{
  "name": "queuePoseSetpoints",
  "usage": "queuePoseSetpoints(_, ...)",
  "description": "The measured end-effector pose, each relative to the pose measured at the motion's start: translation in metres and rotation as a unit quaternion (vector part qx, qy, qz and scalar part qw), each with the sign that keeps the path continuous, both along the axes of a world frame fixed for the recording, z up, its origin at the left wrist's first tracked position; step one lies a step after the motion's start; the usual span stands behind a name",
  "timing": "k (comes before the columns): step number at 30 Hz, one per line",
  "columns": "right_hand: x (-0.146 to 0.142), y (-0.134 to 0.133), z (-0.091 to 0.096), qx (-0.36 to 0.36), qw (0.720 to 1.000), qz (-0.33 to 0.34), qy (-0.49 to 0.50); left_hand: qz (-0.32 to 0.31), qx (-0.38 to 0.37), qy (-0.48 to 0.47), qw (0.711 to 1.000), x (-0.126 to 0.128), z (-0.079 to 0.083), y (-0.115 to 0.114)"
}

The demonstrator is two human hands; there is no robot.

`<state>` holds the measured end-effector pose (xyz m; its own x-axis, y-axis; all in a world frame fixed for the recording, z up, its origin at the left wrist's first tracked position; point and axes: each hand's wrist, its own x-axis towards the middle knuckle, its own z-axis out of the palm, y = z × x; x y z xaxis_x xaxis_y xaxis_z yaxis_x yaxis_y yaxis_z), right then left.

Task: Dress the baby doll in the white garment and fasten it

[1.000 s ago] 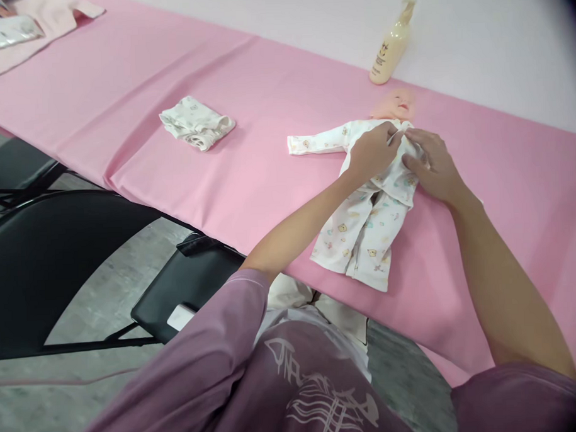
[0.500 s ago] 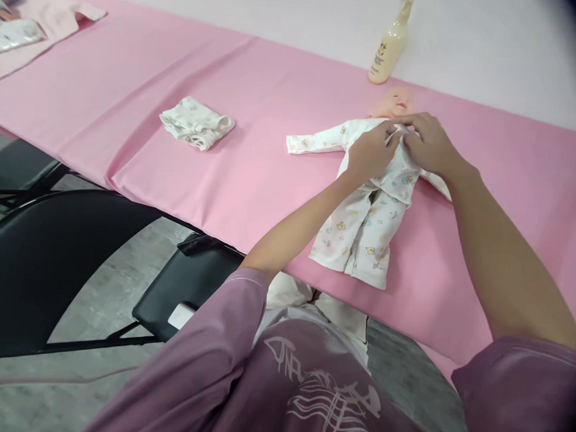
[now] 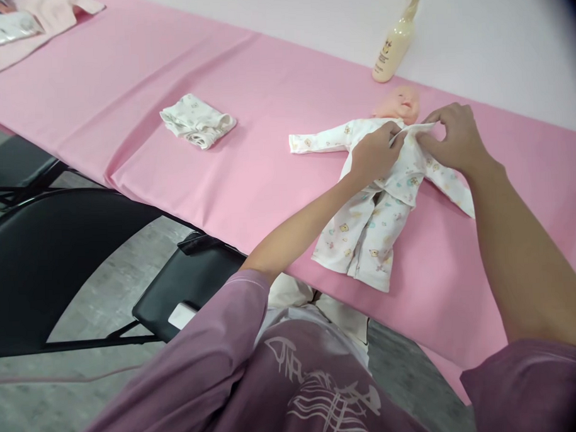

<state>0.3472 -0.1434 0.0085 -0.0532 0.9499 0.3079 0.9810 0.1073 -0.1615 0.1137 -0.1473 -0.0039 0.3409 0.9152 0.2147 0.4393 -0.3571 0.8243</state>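
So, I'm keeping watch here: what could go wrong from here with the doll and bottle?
The left hand and right hand both grip the printed long-sleeved top; a hard tug might stretch it. The pump bottle stands close to the doll; a stray knock might tip it.

The doll [image 3: 404, 105] lies face-up in white, printed clothes [image 3: 403, 185].

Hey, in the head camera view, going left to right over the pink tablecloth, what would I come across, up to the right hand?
Pale pink cloth → folded patterned cloth → outstretched sleeve of the printed shirt → left hand → right hand.
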Motion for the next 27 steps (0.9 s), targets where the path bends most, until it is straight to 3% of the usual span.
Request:
queuePoseSetpoints(5, 0.010, 0.004, -0.011, 0.022, 0.985, -0.038, 0.166, 0.003, 0.002, -0.015, 1.000, 0.002, -0.005, 0.002)
queuePoseSetpoints(8, 0.006, 0.013, -0.016, 0.059, 0.973, -0.068, 0.212, 0.004, -0.009, -0.005, 1.000, 0.001, -0.002, 0.000)
queuePoseSetpoints(14, -0.009, 0.027, -0.024, 0.083, 0.968, -0.098, 0.214, -0.008, 0.002, -0.006, 1.000, -0.012, 0.006, -0.014)
queuePoseSetpoints(21, -0.022, 0.032, -0.028, 0.054, 0.966, -0.108, 0.229, -0.035, 0.078, -0.016, 0.996, -0.032, -0.004, -0.040)
queuePoseSetpoints(27, -0.031, 0.029, -0.026, 0.100, 0.963, -0.138, 0.210, 0.001, 0.031, 0.032, 0.999, -0.043, -0.001, -0.061)
